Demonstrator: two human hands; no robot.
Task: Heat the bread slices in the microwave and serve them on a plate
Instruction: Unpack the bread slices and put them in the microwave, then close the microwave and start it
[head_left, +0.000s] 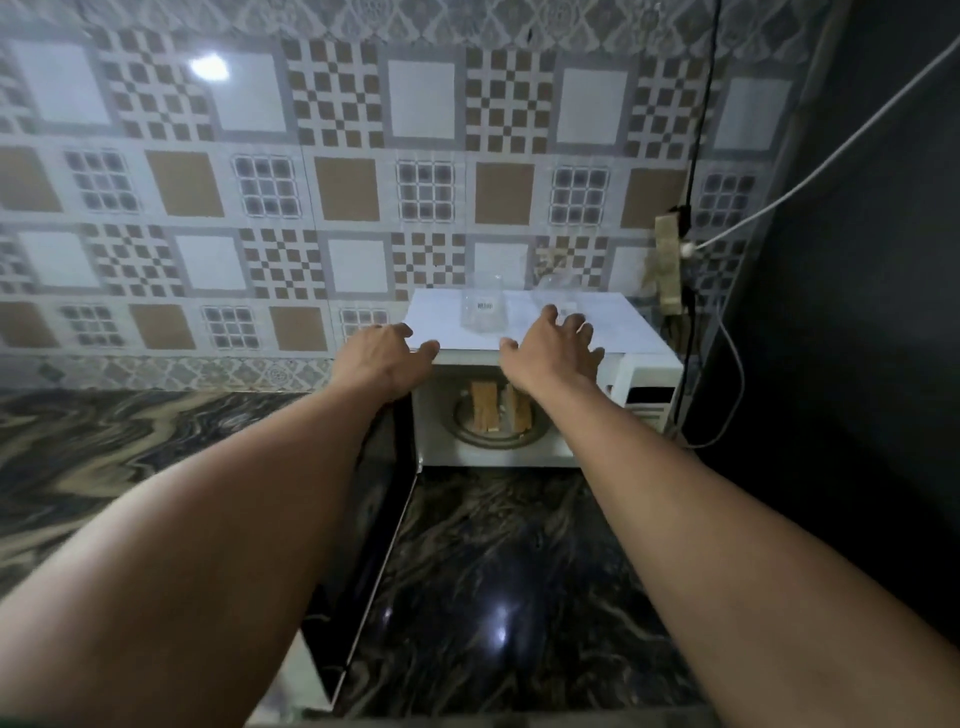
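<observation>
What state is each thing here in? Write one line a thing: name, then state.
microwave door: open, swung out to the left.
bread slices: on the turntable inside the microwave.
glass: upright on the microwave's top.
left hand: at the microwave's top left corner, fingers bent, grip unclear.
right hand: open, fingers spread above the microwave's top.

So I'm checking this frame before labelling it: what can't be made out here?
All in the head view.
Bread slices: the right forearm crosses the microwave opening, so their count is unsure.
Control panel: too small and blurred to read.
Glass atop the microwave: its label is too small to read.
Clear thing behind the right hand: the hand covers part, the rest is blurred.
</observation>
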